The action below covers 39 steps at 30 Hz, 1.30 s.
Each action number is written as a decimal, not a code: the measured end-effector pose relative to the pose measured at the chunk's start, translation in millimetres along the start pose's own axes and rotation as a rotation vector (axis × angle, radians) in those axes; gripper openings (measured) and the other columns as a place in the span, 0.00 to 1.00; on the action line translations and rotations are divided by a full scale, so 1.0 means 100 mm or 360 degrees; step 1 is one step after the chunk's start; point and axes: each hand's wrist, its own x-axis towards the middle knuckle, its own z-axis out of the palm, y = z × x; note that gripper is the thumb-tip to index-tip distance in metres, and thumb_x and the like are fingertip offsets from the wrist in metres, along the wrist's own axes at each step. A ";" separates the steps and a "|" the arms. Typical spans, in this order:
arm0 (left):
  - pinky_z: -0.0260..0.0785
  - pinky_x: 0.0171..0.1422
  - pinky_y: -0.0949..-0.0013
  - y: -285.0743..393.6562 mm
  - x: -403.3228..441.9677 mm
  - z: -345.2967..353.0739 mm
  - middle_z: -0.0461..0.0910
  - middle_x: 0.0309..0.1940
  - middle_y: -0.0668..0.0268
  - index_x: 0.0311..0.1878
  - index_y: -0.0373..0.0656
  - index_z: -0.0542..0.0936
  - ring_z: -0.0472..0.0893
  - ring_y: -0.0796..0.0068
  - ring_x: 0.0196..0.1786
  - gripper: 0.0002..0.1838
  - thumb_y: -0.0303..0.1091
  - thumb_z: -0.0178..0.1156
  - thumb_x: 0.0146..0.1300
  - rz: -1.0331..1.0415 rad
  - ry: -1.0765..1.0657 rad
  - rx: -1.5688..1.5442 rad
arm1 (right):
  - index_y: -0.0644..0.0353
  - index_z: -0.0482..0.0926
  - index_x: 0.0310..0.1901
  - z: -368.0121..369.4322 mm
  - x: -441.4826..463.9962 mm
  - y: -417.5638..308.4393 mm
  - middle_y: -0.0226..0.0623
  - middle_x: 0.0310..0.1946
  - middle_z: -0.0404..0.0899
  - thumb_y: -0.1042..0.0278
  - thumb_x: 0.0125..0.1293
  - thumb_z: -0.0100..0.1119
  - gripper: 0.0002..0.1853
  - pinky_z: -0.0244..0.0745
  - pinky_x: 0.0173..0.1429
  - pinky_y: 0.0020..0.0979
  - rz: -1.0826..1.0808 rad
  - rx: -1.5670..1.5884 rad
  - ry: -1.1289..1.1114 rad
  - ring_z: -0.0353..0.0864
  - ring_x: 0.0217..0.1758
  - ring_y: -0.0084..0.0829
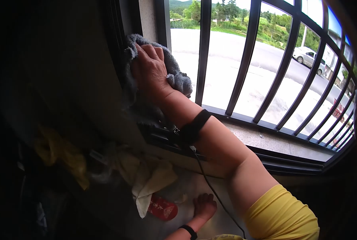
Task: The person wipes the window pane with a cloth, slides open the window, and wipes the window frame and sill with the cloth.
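My right hand (149,70) has its fingers bent into a fluffy grey-blue cloth (180,83) and presses it against the dark window frame (124,20) at the upper left. Folds of the cloth stick out on both sides of the hand. Lower down, my left hand (205,206) rests on a pale surface with its fingers curled in, and nothing shows in it. A red packet with light printing (163,208) lies just left of that hand. Black bands circle my right forearm and left wrist.
Dark vertical bars (244,60) stand outside the window above a pale sill (262,136). A thin black cable (214,186) runs down past my right arm. Crumpled whitish cloth or paper (156,178) and a yellow bag-like item (68,160) lie in shadow at the lower left.
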 end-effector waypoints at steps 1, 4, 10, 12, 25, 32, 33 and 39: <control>0.60 0.44 0.52 -0.02 -0.01 0.05 0.71 0.34 0.64 0.34 0.47 0.73 0.72 0.61 0.41 0.08 0.36 0.53 0.50 0.0016 0.0039 0.0020 | 0.66 0.73 0.55 -0.03 -0.14 0.00 0.46 0.51 0.72 0.72 0.56 0.56 0.22 0.64 0.61 0.39 0.0099 -0.0087 -0.0147 0.67 0.56 0.47; 0.60 0.43 0.53 0.00 -0.03 0.01 0.71 0.34 0.63 0.34 0.47 0.73 0.72 0.61 0.41 0.08 0.36 0.53 0.50 0.0043 0.0050 0.0039 | 0.71 0.69 0.57 -0.10 -0.91 0.16 0.47 0.47 0.72 0.72 0.58 0.54 0.24 0.64 0.59 0.43 0.0060 -0.0383 -0.0510 0.67 0.53 0.46; 0.61 0.43 0.54 0.04 0.00 -0.01 0.71 0.32 0.63 0.32 0.46 0.73 0.72 0.61 0.39 0.07 0.35 0.53 0.49 0.0069 0.0104 0.0096 | 0.68 0.72 0.53 -0.45 -1.57 0.06 0.45 0.46 0.72 0.67 0.57 0.52 0.22 0.64 0.54 0.39 0.0249 -0.0527 -0.1400 0.67 0.56 0.41; 0.61 0.43 0.54 0.03 -0.04 -0.03 0.71 0.32 0.63 0.32 0.46 0.73 0.72 0.62 0.39 0.07 0.34 0.53 0.49 0.0053 0.0031 0.0093 | 0.64 0.76 0.48 -0.51 -1.42 -0.03 0.44 0.47 0.71 0.65 0.57 0.53 0.18 0.64 0.54 0.41 0.0294 -0.0726 -0.1839 0.65 0.58 0.42; 0.61 0.43 0.53 0.01 -0.01 0.03 0.73 0.34 0.63 0.35 0.46 0.75 0.74 0.61 0.40 0.09 0.37 0.54 0.50 0.0050 0.0087 0.0020 | 0.62 0.79 0.36 -0.92 -0.33 -0.03 0.31 0.23 0.78 0.61 0.65 0.55 0.12 0.69 0.35 0.24 0.1320 0.0702 -0.0584 0.72 0.28 0.17; 0.65 0.40 0.48 0.05 0.07 -0.14 0.75 0.33 0.61 0.33 0.45 0.75 0.76 0.58 0.38 0.08 0.36 0.53 0.51 -0.0010 -0.0281 -0.0074 | 0.62 0.63 0.63 0.09 0.31 -0.29 0.49 0.61 0.66 0.58 0.69 0.49 0.25 0.55 0.70 0.42 0.0141 0.0131 0.0063 0.62 0.67 0.44; 0.65 0.40 0.48 0.06 0.06 -0.18 0.75 0.33 0.61 0.33 0.45 0.75 0.76 0.58 0.38 0.08 0.36 0.53 0.51 0.0000 -0.0261 -0.0072 | 0.63 0.60 0.65 0.16 0.10 -0.26 0.51 0.63 0.62 0.59 0.66 0.51 0.29 0.51 0.71 0.43 0.0282 0.0046 -0.0007 0.58 0.68 0.48; 0.65 0.42 0.49 0.00 0.02 0.25 0.75 0.33 0.58 0.34 0.44 0.76 0.76 0.56 0.39 0.10 0.37 0.53 0.51 0.0074 0.0002 -0.0099 | 0.60 0.57 0.66 -0.19 -1.62 0.14 0.49 0.63 0.62 0.66 0.57 0.55 0.35 0.56 0.69 0.45 0.0402 -0.0134 -0.0801 0.60 0.66 0.51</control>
